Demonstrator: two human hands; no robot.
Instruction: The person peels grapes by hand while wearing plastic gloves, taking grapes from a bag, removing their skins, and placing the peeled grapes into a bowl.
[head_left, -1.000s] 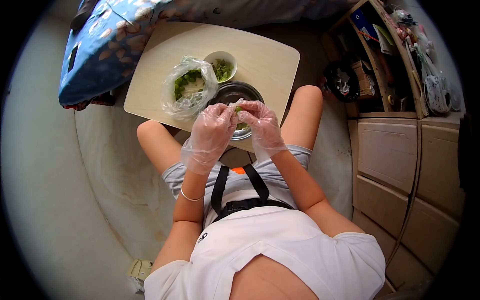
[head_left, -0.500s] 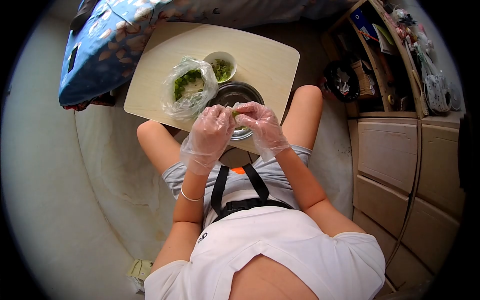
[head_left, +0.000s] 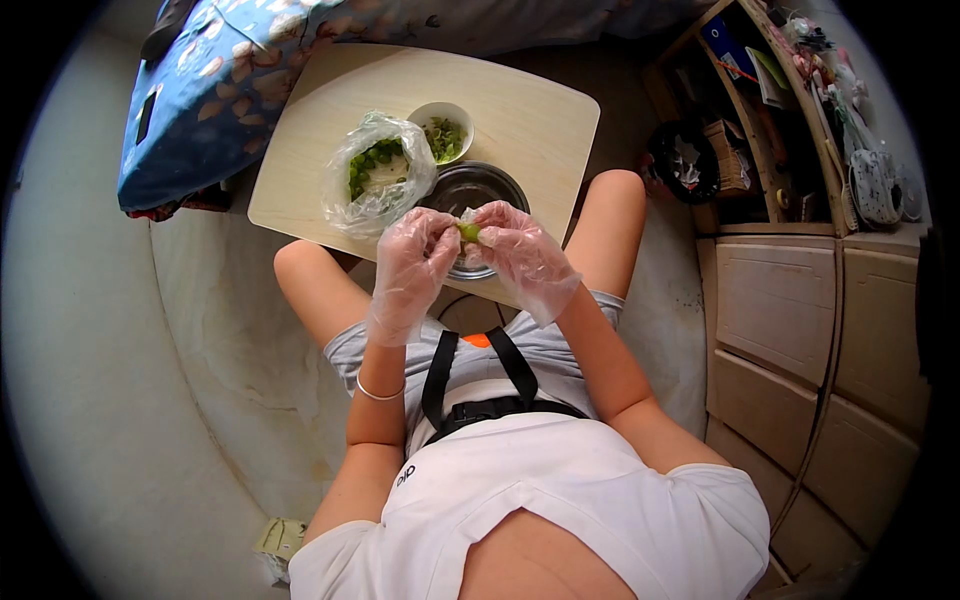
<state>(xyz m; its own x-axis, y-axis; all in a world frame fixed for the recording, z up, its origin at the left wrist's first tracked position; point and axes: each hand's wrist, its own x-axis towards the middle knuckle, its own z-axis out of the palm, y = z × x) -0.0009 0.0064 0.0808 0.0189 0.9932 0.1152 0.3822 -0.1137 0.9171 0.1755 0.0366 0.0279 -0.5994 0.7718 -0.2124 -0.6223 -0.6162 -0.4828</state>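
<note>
Both hands wear clear plastic gloves and meet over the near edge of a steel bowl. My left hand pinches one end of a small green piece, which looks like a bean pod. The fingers of my right hand are closed on its other end. Left of the steel bowl, an open clear plastic bag holds more green pieces. Behind it stands a white bowl with green and brownish scraps inside. The hands partly hide the steel bowl's contents.
The bowls and bag stand on a low pale table in front of my knees. A flowered blue bedspread hangs at the back left. On the right are a black-lined bin, wooden shelves and cabinets.
My left hand has turned and shifted slightly left and down. The green piece, mostly hidden by the fingers before, now shows between both hands.
</note>
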